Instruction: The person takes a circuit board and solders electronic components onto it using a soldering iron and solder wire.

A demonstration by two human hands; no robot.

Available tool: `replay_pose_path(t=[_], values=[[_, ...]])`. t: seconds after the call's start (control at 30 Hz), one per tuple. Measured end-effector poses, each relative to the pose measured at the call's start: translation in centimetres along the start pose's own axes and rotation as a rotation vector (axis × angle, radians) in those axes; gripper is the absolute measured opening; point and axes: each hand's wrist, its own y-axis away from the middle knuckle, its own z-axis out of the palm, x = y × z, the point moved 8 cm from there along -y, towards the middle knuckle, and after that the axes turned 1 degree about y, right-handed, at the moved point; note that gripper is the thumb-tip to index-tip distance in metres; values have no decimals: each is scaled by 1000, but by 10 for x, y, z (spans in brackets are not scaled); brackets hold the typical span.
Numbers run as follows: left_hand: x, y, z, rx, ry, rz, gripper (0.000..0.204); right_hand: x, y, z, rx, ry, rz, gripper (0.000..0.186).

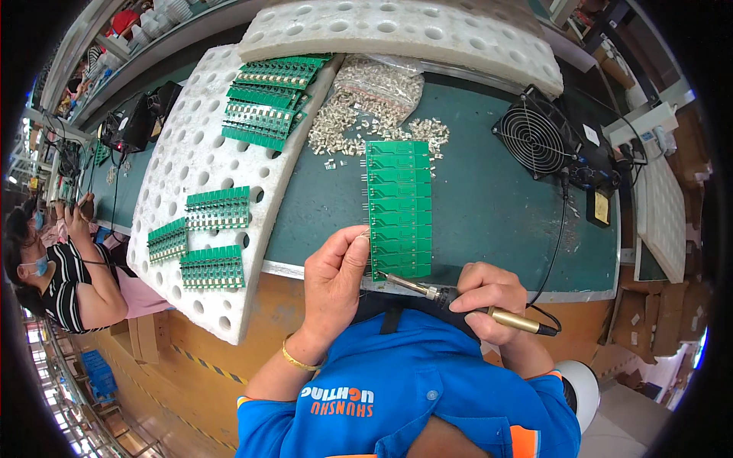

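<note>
While resting at the near end of the long green circuit-board panel on the green tabletop, left hand pins that panel's lower left corner, grip closed on the edge, fingertips hidden under the thumb. Right hand, just right of the panel's near end, grip wrapped around a soldering iron, tip touching the panel's bottom edge, joint itself too small to make out. Beyond the panel's far end, loose pale connectors, part-bagged; left of it, white foam tray bearing smaller green boards.
</note>
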Motion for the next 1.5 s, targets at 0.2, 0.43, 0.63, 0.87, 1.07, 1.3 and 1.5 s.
replay_pose_path(t=[0.2, 0.43, 0.63, 0.87, 1.07, 1.3, 1.5], values=[[0, -1, 2, -3, 1, 3, 25, 2, 0, -1, -6, 1, 10, 31], [1, -2, -2, 22, -43, 11, 23, -5, 4, -13, 51, -21, -18, 24], [1, -6, -7, 47, 2, 18, 24, -7, 6, -26, 154, -34, -45, 21], [-4, -6, -3, 19, 26, -8, 25, 7, 5, -23, 261, 87, -42, 17], [-7, -5, 8, -19, 2, -27, 25, 20, -15, -15, 357, 301, -30, 23], [-14, -7, 17, -64, 65, -44, 25, 24, -16, -6, 432, 485, -110, 41], [-14, -6, 20, -72, 48, -48, 25, 29, -14, -5, 469, 455, -62, 41]])
